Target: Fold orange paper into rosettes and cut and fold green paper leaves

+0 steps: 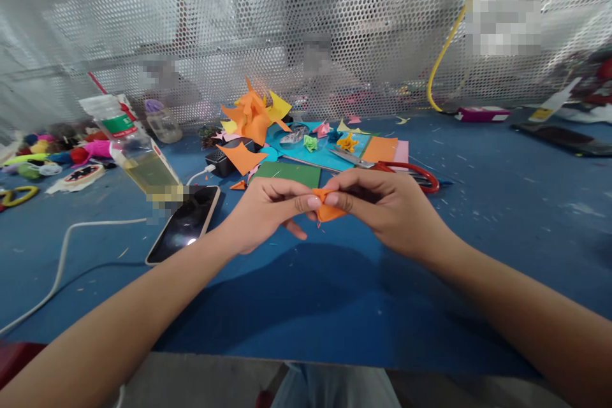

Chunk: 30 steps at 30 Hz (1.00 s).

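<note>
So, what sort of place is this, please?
Probably a craft workspace: the left hand and right hand hold orange paper, and scissors and a green sheet lie just beyond.

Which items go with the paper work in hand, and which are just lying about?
With the work, judging by material and nearness:
- orange paper, pinched between left hand and right hand
- red-handled scissors
- green sheet
- yellow-orange folded paper shape

Apparently just lying about:
- smartphone
- bottle with green label
- white cable
- purple box
</note>
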{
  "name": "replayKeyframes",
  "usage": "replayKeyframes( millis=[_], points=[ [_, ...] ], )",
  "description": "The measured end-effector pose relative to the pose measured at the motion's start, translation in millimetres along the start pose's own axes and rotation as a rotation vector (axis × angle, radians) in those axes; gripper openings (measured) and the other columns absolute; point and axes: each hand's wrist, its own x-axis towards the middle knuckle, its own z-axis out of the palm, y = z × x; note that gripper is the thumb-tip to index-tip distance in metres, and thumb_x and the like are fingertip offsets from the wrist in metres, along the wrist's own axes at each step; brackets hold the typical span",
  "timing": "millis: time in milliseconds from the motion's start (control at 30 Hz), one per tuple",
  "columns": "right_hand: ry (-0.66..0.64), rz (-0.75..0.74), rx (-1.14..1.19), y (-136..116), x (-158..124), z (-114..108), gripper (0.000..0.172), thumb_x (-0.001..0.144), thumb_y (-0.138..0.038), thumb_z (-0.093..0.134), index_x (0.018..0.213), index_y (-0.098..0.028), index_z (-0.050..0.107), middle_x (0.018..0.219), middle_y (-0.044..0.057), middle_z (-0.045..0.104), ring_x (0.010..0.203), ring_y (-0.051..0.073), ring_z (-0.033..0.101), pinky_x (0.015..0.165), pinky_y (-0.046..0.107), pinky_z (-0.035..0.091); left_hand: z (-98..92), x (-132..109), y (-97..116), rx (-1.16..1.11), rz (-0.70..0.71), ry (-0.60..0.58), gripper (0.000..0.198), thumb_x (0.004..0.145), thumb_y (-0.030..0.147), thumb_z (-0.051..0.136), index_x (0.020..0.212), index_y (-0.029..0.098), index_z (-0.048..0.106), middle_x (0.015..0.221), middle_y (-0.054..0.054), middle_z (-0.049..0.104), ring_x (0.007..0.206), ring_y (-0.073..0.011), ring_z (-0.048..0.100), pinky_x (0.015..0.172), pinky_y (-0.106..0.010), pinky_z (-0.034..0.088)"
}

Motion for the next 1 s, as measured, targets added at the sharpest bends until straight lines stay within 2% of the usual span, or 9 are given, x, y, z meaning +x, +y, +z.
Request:
replayKeyframes(
  millis=[167, 333, 533, 733, 867, 1000],
  points=[
    [0.003, 0.034, 0.049, -1, 0, 1, 0.016, 0.073, -0.038, 0.067, 0.074, -0.022, 0.067, 0.073, -0.001, 0.069, 0.068, 0.014, 0.064, 0.062, 0.026, 0.053, -1.0, 0, 1, 0.017, 0.009, -0.01, 0.018, 0.074, 0.034, 0.067, 0.078, 0.017, 0.07, 0.065, -0.001, 0.065, 0.063, -0.0115, 0.063, 0.045, -0.017, 0.055],
    [-0.005, 0.025, 0.071, 1, 1, 0, 0.013, 0.073, -0.035, 0.068, 0.074, -0.022, 0.067, 0.073, -0.002, 0.07, 0.069, 0.013, 0.065, 0.065, 0.025, 0.054, -1.1, 0, 3, 0.05, 0.027, -0.032, 0.018, 0.075, 0.033, 0.066, 0.078, 0.016, 0.069, 0.067, -0.001, 0.065, 0.065, -0.0118, 0.063, 0.045, -0.017, 0.055],
    [-0.003, 0.058, 0.086, 1, 1, 2, 0.013, 0.073, -0.034, 0.069, 0.076, -0.021, 0.067, 0.075, -0.001, 0.07, 0.071, 0.014, 0.066, 0.067, 0.026, 0.055, 0.4, -5, 9, 0.178, 0.115, 0.003, 0.017, 0.079, 0.031, 0.062, 0.08, 0.015, 0.067, 0.066, -0.001, 0.065, 0.063, -0.0111, 0.063, 0.049, -0.019, 0.057],
    [0.013, 0.074, 0.107, -1, 1, 1, 0.013, 0.071, -0.033, 0.07, 0.074, -0.022, 0.067, 0.073, -0.001, 0.07, 0.069, 0.014, 0.066, 0.065, 0.026, 0.056, -0.9, -4, 7, 0.193, 0.117, -0.03, 0.02, 0.081, 0.033, 0.058, 0.083, 0.015, 0.067, 0.071, -0.002, 0.064, 0.066, -0.0116, 0.062, 0.053, -0.021, 0.058],
    [0.008, 0.034, 0.027, 0, 0, 4, 0.007, 0.073, -0.029, 0.068, 0.074, -0.022, 0.068, 0.074, 0.0, 0.071, 0.071, 0.015, 0.066, 0.067, 0.027, 0.055, 4.7, -8, 8, 0.375, 0.143, 0.081, 0.016, 0.079, 0.028, 0.057, 0.076, 0.014, 0.064, 0.069, -0.001, 0.063, 0.059, -0.0094, 0.058, 0.053, -0.019, 0.053],
    [-0.008, 0.037, -0.03, 2, -2, 10, 0.006, 0.074, -0.028, 0.067, 0.075, -0.022, 0.069, 0.075, 0.0, 0.071, 0.071, 0.016, 0.066, 0.066, 0.027, 0.055, 11.4, -11, 10, 0.593, 0.107, 0.192, 0.013, 0.076, 0.02, 0.053, 0.067, 0.014, 0.06, 0.061, 0.0, 0.059, 0.054, -0.0092, 0.056, 0.046, -0.017, 0.046]
  ],
)
